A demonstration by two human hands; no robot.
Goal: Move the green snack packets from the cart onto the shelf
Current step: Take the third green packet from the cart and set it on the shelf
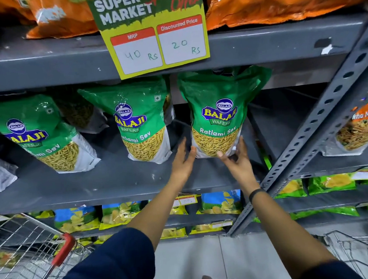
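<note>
Placing step: rightmost green foil snack packet [217, 114] stands upright on the grey metal shelf [116, 184], right of two like it. Left hand [183, 159] spread open, fingertips touching its lower left edge. Right hand [237, 157] loosely cupping the bottom right corner. Next, I judge: let go, reach to the wire cart [22, 251].

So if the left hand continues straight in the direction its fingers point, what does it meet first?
Probably the lower left edge of the rightmost Ratlami Sev packet. The left hand points up and into the shelf, and its thumb already seems to touch that packet. Depth is hard to judge.
</note>
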